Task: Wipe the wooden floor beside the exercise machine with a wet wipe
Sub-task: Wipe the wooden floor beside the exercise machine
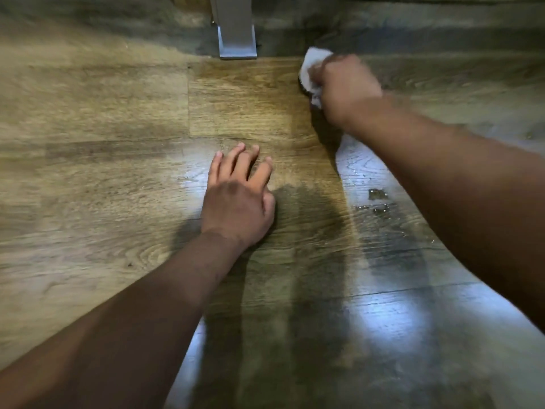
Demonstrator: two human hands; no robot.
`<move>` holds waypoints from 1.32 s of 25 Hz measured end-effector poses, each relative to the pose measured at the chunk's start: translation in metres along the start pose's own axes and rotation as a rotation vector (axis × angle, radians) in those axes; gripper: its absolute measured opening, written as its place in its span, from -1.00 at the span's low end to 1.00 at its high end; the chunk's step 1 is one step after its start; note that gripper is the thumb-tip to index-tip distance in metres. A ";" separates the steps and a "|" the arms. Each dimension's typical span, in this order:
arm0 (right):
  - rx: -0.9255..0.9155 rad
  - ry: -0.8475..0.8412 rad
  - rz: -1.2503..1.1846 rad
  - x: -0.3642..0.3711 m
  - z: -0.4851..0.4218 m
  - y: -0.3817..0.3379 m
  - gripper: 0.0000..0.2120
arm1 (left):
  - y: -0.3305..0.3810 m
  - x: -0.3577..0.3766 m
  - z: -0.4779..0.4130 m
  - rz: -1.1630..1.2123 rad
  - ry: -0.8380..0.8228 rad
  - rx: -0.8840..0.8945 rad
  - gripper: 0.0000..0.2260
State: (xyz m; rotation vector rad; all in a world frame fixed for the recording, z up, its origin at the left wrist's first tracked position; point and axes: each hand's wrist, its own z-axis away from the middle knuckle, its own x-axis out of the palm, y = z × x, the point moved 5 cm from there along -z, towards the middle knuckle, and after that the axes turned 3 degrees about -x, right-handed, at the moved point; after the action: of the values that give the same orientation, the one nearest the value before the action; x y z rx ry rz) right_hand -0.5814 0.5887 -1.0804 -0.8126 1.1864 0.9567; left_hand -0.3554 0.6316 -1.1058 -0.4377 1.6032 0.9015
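Our left hand [239,199] is flat on the wooden floor [103,113], palm down, fingers spread and straight, tips on the planks, holding nothing. It sits approx mid-frame, forearm coming in from bottom left.

Our right hand [346,87] is further out, upper right of centre, fingers curled round a white wet wipe [309,66] that's bunched up. The wipe sticks out on the hand's left and far side and is pressed to the floor. Hand + wipe are blurred, so we can't tell exact finger placement.

The wipe is near a grey metal leg [236,33] standing on the floor at top centre, to its right and not touching. The leg's top is cut by the frame edge, so we can't tell what it belongs to.

Floor: wood-grain planks, seams visible. The strip beside our right forearm has a wet sheen, w/ small droplets [376,199] pooled just beside that forearm, b/w the two arms. There are bright reflections by the left hand's fingers and at bottom right. Dark arm shadows fall b/w the arms.
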 end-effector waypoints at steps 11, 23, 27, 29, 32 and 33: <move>-0.049 0.009 0.098 -0.003 -0.001 0.058 -0.66 | 0.042 0.025 -0.020 -0.028 -0.142 0.130 -0.42; -0.470 0.129 -0.084 0.032 0.118 0.035 -0.54 | 0.043 0.028 -0.022 -0.091 -0.165 0.122 -0.36; -0.129 0.107 -0.037 0.010 -0.001 0.087 -0.60 | 0.043 0.029 -0.020 -0.113 -0.162 0.135 -0.37; -0.061 0.088 -0.075 0.008 -0.009 0.087 -0.67 | 0.043 0.029 -0.021 -0.111 -0.157 0.128 -0.36; -0.125 0.131 -0.156 0.032 0.051 0.064 -0.66 | 0.042 0.027 -0.023 -0.102 -0.152 0.115 -0.35; -0.215 0.120 -0.203 0.042 0.084 0.051 -0.62 | 0.043 0.026 -0.023 -0.099 -0.152 0.115 -0.35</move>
State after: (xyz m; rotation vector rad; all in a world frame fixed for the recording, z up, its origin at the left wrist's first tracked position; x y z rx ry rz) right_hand -0.5922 0.6914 -1.1066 -1.1535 1.0905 0.8864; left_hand -0.4076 0.6460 -1.1169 -0.3565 1.4729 0.7461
